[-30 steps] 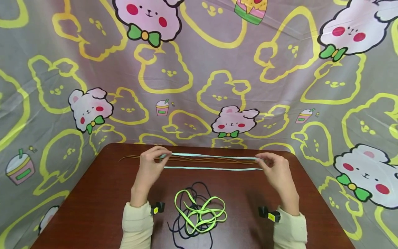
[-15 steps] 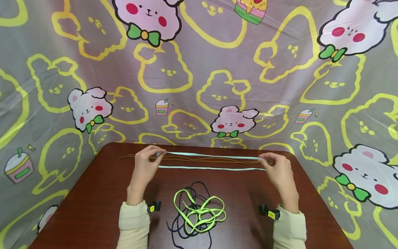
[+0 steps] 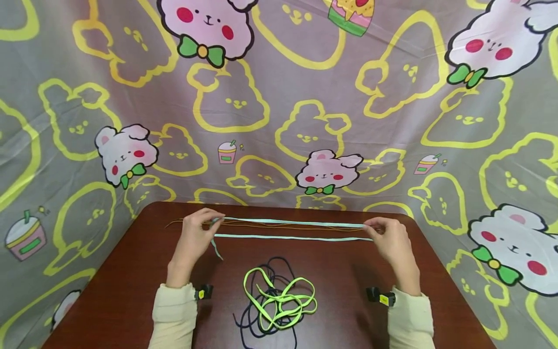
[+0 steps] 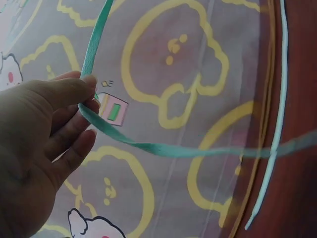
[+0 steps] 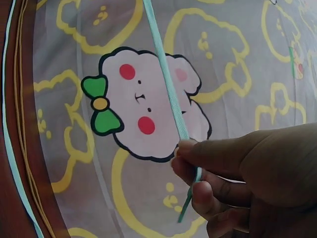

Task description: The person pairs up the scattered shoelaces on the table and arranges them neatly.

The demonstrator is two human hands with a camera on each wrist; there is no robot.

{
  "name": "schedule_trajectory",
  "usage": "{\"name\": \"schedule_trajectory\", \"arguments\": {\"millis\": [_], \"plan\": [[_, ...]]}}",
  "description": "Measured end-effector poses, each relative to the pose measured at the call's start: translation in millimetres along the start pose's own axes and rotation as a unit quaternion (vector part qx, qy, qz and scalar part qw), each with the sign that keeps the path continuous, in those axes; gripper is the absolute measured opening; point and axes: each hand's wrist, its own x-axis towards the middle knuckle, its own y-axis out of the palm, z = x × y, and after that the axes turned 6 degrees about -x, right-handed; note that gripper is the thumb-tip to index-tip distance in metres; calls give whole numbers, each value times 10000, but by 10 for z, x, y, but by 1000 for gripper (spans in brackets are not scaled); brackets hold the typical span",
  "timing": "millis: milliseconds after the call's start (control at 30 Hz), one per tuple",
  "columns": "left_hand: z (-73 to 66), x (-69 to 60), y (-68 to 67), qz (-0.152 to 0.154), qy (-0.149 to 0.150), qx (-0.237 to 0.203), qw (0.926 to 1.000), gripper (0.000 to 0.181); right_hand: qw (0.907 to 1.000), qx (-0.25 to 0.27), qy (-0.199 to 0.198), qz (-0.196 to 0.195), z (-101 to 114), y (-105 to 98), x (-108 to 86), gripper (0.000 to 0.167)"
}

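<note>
A flat mint-green shoelace is stretched between my two hands above the far part of the table. My left hand pinches it between thumb and fingertips, and a loose length hangs below those fingers. In the left wrist view, the shoelace bends at the pinch and trails right. My right hand pinches it near one end; a short tail pokes out under the fingers in the right wrist view. A second mint shoelace lies straight on the table, its tip visible in the left wrist view.
Thin brown laces lie lengthwise along the table's far side. Nearer, a neon-yellow shoelace lies loosely tangled over a dark lace. A patterned curtain encloses the brown table at the back and sides.
My left hand has slid leftward, so a longer stretch of the mint shoelace spans between the hands. Its loose end now dangles below the left hand. My right hand has shifted slightly right.
</note>
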Motion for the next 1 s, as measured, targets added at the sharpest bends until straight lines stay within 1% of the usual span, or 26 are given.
{"name": "schedule_trajectory", "arguments": {"millis": [133,333,533,700,767,900,967,1000], "plan": [[90,-31,-28,215,-216,183,9994,19,9998,-66,13,181,-59,-2,16,16],[223,-74,-98,503,-377,478,9969,13,9986,-158,211,453,-152,14,42,15],[338,-120,-156,796,-543,581,9936,15,9989,-123,90,453,-281,61,63,12],[428,-161,-209,1087,-617,617,9902,18,9977,-295,78,602,-373,123,66,14],[462,-184,-239,1246,-721,628,9876,19,9969,-392,127,671,-405,147,62,14],[506,-234,-320,1615,-1061,623,9792,20,9949,-598,233,777,-475,169,59,13],[522,-258,-361,1749,-1260,639,9744,21,9939,-674,272,831,-508,169,57,13],[535,-267,-379,1765,-1295,676,9734,20,9935,-692,280,860,-518,164,57,13]]}}
